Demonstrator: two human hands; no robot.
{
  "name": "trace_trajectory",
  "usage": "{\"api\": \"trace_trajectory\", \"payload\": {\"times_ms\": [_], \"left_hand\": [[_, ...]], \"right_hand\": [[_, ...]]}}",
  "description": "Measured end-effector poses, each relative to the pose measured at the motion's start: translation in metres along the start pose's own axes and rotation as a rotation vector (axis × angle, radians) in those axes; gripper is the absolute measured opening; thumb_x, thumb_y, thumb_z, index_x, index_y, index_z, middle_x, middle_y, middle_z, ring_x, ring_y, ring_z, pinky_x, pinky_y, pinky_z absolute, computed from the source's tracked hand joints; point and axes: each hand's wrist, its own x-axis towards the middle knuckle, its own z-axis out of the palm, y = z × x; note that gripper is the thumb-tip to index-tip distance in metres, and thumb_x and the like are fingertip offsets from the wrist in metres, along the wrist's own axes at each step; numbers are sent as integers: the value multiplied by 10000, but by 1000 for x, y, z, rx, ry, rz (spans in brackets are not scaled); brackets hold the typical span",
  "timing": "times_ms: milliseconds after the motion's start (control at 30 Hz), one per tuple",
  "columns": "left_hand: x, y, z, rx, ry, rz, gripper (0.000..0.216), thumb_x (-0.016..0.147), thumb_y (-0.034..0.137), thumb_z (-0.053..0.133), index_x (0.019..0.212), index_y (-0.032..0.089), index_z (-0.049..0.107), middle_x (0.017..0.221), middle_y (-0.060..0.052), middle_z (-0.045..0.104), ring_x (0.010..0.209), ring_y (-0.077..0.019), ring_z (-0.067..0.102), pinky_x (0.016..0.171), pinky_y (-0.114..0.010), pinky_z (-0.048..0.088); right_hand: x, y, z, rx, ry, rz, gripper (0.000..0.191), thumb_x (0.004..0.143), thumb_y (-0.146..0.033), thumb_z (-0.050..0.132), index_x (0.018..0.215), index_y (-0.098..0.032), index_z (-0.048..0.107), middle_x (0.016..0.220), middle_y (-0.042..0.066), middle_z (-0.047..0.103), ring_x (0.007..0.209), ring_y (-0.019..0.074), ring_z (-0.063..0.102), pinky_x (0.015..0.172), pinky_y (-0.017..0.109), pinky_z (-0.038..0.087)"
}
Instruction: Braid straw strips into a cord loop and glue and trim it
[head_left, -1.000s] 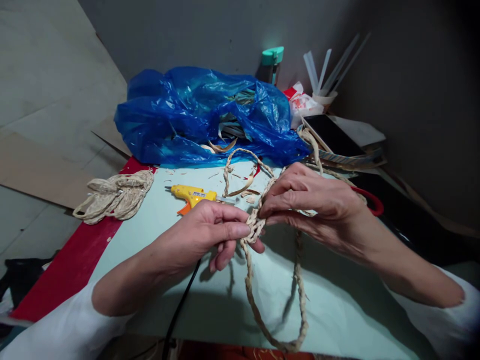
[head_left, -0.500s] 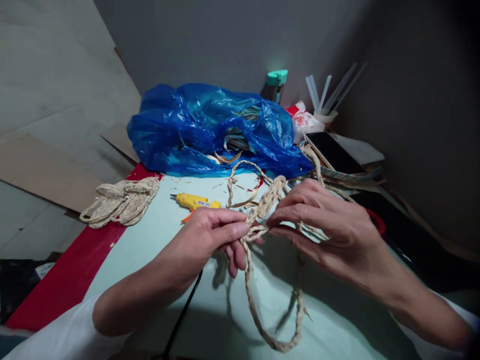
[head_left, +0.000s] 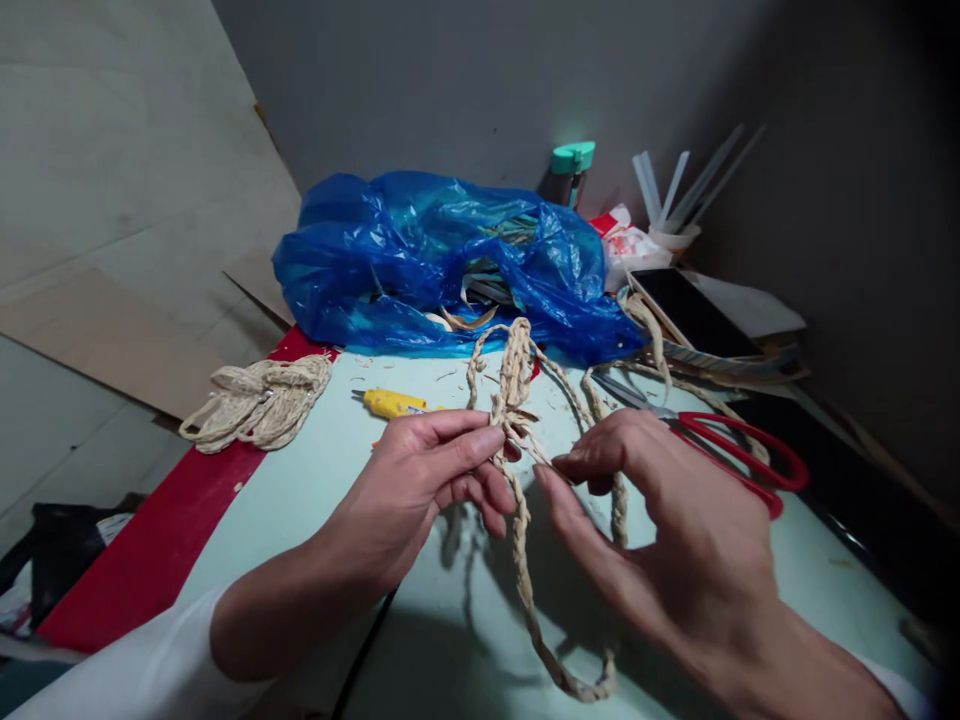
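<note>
A braided straw rope (head_left: 514, 380) loops over the pale green table top (head_left: 315, 480) and hangs down toward me. My left hand (head_left: 427, 480) pinches the braid between thumb and fingers, holding a doubled section upright. My right hand (head_left: 660, 520) is just right of it, thumb and forefinger closed on a strand of the same rope, the other fingers spread. A yellow glue gun (head_left: 391, 402) lies on the table behind my left hand, with its black cord running under my left forearm.
A blue plastic bag (head_left: 442, 260) fills the back of the table. A bundle of braided rope (head_left: 259, 400) lies at the left on a red strip. Red-handled scissors (head_left: 731, 450) lie at the right. A dark phone (head_left: 686, 310), a cup of glue sticks (head_left: 675, 205) and a green-capped bottle (head_left: 570, 170) stand behind.
My right hand has slid down and toward me along the rope, uncovering the scissors. My left hand now holds the doubled braid more upright. The view has shifted a little.
</note>
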Motion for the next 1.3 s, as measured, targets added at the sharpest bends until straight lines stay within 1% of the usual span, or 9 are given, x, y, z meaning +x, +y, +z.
{"api": "trace_trajectory", "payload": {"times_ms": [200,433,600,800,900,1000,1100,1200,1300], "left_hand": [[0,-6,3,-59,-3,-26,171,890,257,658,806,115,702,610,-24,680,527,-86,626,530,-153,508],[1,-9,3,-24,24,-12,189,857,249,688,734,106,683,614,-16,630,538,-82,583,480,-143,482],[1,-10,2,-17,26,-20,184,862,227,678,731,98,690,581,-11,627,522,-72,578,483,-132,481],[1,-11,4,-70,1,-21,161,872,194,663,749,98,702,583,-12,645,524,-76,603,489,-136,496],[1,-11,4,-71,-25,-26,186,879,200,658,726,101,696,571,-17,661,487,-74,609,490,-142,494],[0,-10,2,-61,-41,-17,200,882,201,658,708,108,689,558,-8,662,456,-60,603,492,-132,481],[0,-9,1,-63,-27,-27,181,883,202,656,732,109,697,557,-2,653,461,-58,592,480,-131,474],[0,-9,2,-52,-9,-34,174,885,201,650,748,105,698,562,-8,652,473,-63,585,474,-137,475],[-1,-7,3,-36,-5,-31,163,885,198,647,763,103,697,564,-8,647,482,-60,574,473,-130,470]], "right_hand": [[-2,-7,1,-21,32,69,174,872,-151,603,751,-217,496,615,-2,499,549,148,453,548,321,380],[-4,-6,4,34,2,5,145,871,-117,617,793,-192,521,651,5,525,574,138,474,583,319,371],[-7,-4,4,86,-63,-10,142,874,-79,614,820,-173,522,670,1,517,595,131,475,595,311,363],[-7,1,3,148,-160,-3,152,893,-68,602,858,-179,504,760,20,557,686,141,506,634,307,385],[-5,0,0,185,-207,1,132,913,-74,573,894,-185,503,787,12,559,705,131,512,652,291,408],[-1,-1,-5,281,-278,49,90,931,-108,553,923,-191,522,821,7,569,738,120,533,678,257,441],[2,0,-9,359,-351,136,70,961,-144,523,933,-199,556,847,4,589,770,112,551,691,233,451],[2,5,-8,347,-336,190,92,981,-159,514,928,-201,576,856,-3,588,799,106,541,724,227,435],[1,10,-4,333,-305,217,40,967,-175,564,934,-198,567,880,-10,582,829,101,537,755,224,421]]}}
